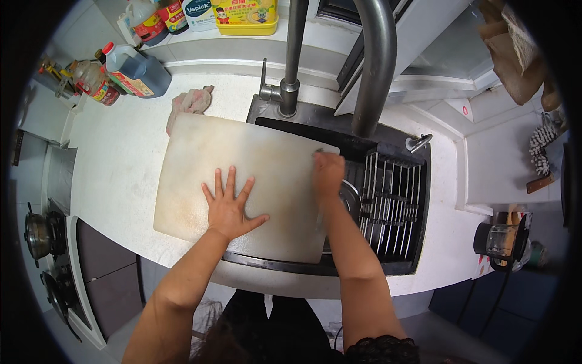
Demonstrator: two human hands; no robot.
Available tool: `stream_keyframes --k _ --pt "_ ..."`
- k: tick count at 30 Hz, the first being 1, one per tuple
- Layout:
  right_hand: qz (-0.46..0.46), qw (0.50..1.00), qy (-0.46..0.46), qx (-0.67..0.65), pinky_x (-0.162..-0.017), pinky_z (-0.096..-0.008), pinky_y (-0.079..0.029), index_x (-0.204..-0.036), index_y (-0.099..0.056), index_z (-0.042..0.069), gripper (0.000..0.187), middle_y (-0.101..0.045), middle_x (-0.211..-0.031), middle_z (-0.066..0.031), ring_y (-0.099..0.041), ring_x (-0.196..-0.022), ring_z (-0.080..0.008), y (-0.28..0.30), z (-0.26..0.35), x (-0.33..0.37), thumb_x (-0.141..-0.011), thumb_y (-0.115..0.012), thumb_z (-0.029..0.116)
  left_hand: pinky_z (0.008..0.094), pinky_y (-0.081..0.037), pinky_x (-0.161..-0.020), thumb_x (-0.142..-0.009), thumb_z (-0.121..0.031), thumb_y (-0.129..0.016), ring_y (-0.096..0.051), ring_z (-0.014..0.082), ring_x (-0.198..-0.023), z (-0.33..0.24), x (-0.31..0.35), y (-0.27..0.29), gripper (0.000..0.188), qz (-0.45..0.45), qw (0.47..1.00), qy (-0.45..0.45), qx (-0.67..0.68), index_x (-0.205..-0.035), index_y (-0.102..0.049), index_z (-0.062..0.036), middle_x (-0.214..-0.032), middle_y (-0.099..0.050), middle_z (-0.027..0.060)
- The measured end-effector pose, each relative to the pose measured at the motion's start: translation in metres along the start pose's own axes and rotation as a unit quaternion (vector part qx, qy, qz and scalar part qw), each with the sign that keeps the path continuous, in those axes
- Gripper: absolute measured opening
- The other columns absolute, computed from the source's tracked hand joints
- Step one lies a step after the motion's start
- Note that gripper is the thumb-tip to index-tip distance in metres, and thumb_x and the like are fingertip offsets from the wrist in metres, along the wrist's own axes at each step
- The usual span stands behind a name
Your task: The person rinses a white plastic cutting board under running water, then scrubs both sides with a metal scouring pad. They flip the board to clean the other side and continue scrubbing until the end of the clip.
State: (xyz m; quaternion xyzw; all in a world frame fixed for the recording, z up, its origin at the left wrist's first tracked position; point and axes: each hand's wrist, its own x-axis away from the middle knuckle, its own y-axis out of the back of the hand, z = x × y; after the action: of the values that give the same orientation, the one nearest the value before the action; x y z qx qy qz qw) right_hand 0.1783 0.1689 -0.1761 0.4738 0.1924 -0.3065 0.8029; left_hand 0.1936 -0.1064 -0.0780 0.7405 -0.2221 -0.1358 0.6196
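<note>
While spreading the left hand (229,216) open, palm down, on the white plastic cutting board (276,173), curling the right hand (329,176) closed at the board's right edge, close to its upper corner. Being unable to tell whether gripping that edge or pinching the small dark thing (319,150) just showing beyond the fingers. Seeing the cutting board lying partly on the white countertop (115,164) and partly over the black sink (403,267).

Judging tipping to be a likely risk: by bearing down too hard on the overhanging right side, possibly lifting the left side off the countertop and dropping the right corner into the sink. Also risking a slide, if pressing unevenly with the left palm on a surface looking damp near the lower left. If swinging the board rightward, perhaps knocking the metal dish rack (390,212) or the round metal rim (351,194) beside the right wrist; if pushing it back, maybe bunching up the pale rag (191,102) behind the upper left corner.

Finding much of the sink hidden under the board, so not seeing any support underneath. Making out only an arc of that metal rim, being unable to say whether looking at a bowl, a pan or a lid. Losing the top of the gooseneck faucet (379,67) past the upper border.
</note>
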Motion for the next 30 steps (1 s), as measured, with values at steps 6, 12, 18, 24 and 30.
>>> stream_keyframes --k 6,12,18,24,30 --pt "0.018 1.000 -0.019 0.003 -0.077 -0.0455 -0.048 -0.083 -0.068 0.004 0.004 -0.066 -0.083 -0.0119 -0.060 -0.084 -0.0330 0.019 -0.002 -0.010 -0.081 -0.066 0.006 0.0787 -0.007 -0.103 -0.061 -0.068 -0.076 -0.007 0.0515 -0.146 0.007 0.004 -0.006 0.102 -0.021 1.000 -0.002 0.005 -0.149 -0.042 -0.0273 -0.161 -0.016 0.0213" --pt "0.027 0.999 0.025 -0.026 -0.077 -0.0461 -0.049 -0.076 -0.064 0.003 0.010 -0.066 -0.083 -0.0129 -0.061 -0.086 -0.0329 0.006 0.022 0.015 -0.084 -0.063 0.009 0.0783 -0.005 -0.104 -0.064 -0.070 -0.073 -0.003 0.0498 -0.147 0.002 0.001 -0.003 0.098 -0.004 1.000 0.003 0.010 -0.147 -0.045 -0.0265 -0.161 -0.014 0.0207" --pt "0.060 0.997 -0.030 0.026 -0.078 -0.0443 -0.049 -0.085 -0.070 0.005 0.007 -0.066 -0.086 -0.0143 -0.060 -0.086 -0.0346 0.030 -0.012 -0.010 -0.084 -0.064 0.010 0.0781 -0.005 -0.105 -0.064 -0.070 -0.073 -0.005 0.0503 -0.147 0.006 0.004 -0.005 0.098 -0.019 1.000 -0.001 0.007 -0.148 -0.045 -0.0270 -0.162 -0.014 0.0207" --pt "0.035 0.998 0.038 0.020 -0.078 -0.0423 -0.049 -0.088 -0.071 0.004 0.009 -0.066 -0.086 -0.0138 -0.060 -0.086 -0.0340 0.016 -0.013 0.035 -0.082 -0.066 0.008 0.0782 -0.006 -0.104 -0.064 -0.070 -0.072 -0.005 0.0507 -0.147 0.002 0.000 -0.003 0.098 -0.001 1.000 0.000 0.001 -0.148 -0.044 -0.0276 -0.162 -0.014 0.0208" --pt "0.017 0.996 -0.084 0.027 -0.080 -0.0421 -0.049 -0.087 -0.070 0.004 0.011 -0.066 -0.085 -0.0124 -0.061 -0.087 -0.0323 0.029 -0.001 -0.008 -0.078 -0.065 0.004 0.0781 -0.006 -0.105 -0.064 -0.070 -0.073 -0.005 0.0507 -0.147 0.005 0.003 -0.004 0.099 -0.011 1.000 -0.001 0.000 -0.148 -0.044 -0.0273 -0.162 -0.014 0.0208"
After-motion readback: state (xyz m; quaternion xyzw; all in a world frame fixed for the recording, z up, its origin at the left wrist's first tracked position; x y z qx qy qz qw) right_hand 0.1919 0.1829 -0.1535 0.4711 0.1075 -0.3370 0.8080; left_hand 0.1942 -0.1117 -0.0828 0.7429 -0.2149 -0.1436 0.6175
